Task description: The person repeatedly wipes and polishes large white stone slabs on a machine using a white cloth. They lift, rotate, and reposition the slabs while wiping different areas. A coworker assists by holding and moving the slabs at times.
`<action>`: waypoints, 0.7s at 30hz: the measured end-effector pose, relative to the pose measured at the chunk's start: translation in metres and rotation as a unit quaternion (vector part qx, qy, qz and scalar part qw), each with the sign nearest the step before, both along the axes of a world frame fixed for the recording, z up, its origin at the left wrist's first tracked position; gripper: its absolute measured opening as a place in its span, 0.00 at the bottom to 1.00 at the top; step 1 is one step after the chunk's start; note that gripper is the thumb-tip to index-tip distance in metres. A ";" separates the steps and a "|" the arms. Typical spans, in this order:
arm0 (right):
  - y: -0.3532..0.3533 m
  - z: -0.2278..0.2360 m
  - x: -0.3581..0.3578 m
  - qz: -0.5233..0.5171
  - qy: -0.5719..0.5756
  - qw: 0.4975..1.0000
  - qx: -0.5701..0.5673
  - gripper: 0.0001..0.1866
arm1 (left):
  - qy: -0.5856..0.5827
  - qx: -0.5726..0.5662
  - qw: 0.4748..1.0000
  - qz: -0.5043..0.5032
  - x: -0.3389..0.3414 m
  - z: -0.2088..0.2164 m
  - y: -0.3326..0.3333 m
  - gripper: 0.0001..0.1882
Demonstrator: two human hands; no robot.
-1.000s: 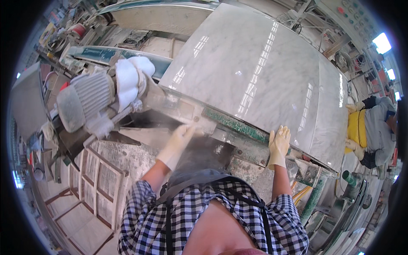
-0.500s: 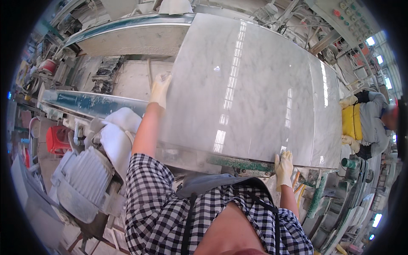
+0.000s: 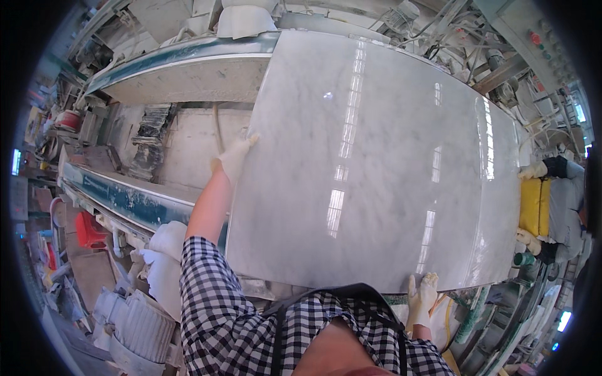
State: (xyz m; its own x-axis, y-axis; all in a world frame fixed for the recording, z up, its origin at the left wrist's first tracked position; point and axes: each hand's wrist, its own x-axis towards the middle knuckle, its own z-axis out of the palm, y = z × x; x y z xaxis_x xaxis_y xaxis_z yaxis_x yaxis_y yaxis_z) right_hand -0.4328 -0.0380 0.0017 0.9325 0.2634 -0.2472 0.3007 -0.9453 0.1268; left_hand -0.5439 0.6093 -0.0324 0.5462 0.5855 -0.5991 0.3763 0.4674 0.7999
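Observation:
A large grey-white polished stone slab [image 3: 376, 169] with faint veining lies flat in front of me, its surface reflecting strips of light. My left hand [image 3: 235, 156], in a pale glove, is closed on the slab's left edge, with a fingertip showing on top. Down at the near edge, toward the right, my gloved right hand [image 3: 422, 299] has its fingertips curled up against the rim; the slab and hand hide the underside of this grip. Across the slab's right end stands a co-worker [image 3: 561, 210] with a yellow apron, gloved hands at that edge.
Blue-green rails [image 3: 132, 197] run out left of the slab, with a black folded bellows [image 3: 150, 141] between them. A ribbed grey motor [image 3: 141, 326] and a red plastic chair [image 3: 91, 230] are at lower left. A button panel [image 3: 539, 50] stands at the far right.
The slab's near edge now lies closer to my body and covers more of the green bar beneath. My left hand sits a bit nearer to me along the left edge. The view has shifted.

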 end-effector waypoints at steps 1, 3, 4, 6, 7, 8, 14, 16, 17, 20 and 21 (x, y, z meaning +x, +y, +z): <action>0.000 0.000 0.002 -0.012 0.008 1.000 0.019 0.31 | -0.023 0.017 1.000 -0.007 0.000 -0.004 -0.003 0.31; 0.002 -0.002 0.004 -0.035 0.005 0.998 0.043 0.30 | 0.021 0.016 0.999 0.021 -0.001 -0.010 -0.004 0.32; 0.003 -0.003 0.003 -0.029 -0.025 0.997 0.065 0.27 | 0.015 0.033 0.999 0.037 0.000 -0.014 -0.004 0.32; 0.011 0.000 0.001 0.029 -0.083 0.987 0.133 0.25 | 0.025 0.025 0.999 0.023 0.003 -0.016 -0.003 0.31; 0.018 0.003 0.001 0.035 -0.104 0.980 0.164 0.25 | 0.012 0.035 0.999 0.020 0.004 -0.014 -0.001 0.31; 0.029 0.008 0.002 0.065 -0.093 0.968 0.225 0.24 | 0.000 0.071 0.997 0.025 0.005 -0.009 0.000 0.31; 0.151 0.032 0.036 -0.013 0.182 0.857 0.482 0.26 | 0.036 0.060 0.997 0.025 -0.014 0.050 0.000 0.29; 0.198 0.023 0.053 0.016 0.219 0.835 0.505 0.31 | 0.054 0.073 0.996 0.021 -0.017 0.056 -0.002 0.27; 0.219 0.016 0.061 0.050 0.190 0.859 0.472 0.34 | 0.050 0.084 0.995 0.032 -0.017 0.055 -0.002 0.26; 0.262 -0.004 0.077 0.117 0.114 0.886 0.434 0.39 | 0.046 0.071 0.996 0.041 -0.015 0.030 -0.001 0.28; 0.271 -0.009 0.080 0.124 0.111 0.893 0.417 0.39 | 0.055 0.066 0.995 0.047 -0.016 0.021 0.001 0.29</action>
State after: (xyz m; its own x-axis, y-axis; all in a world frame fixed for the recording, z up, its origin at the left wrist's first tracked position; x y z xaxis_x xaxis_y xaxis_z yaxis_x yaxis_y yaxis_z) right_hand -0.3526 0.2331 -0.0069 0.7723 0.6339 -0.0399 0.4441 -0.5839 -0.6796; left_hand -0.5602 0.6103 -0.0115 0.4212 0.7089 -0.5657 0.4241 0.3974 0.8138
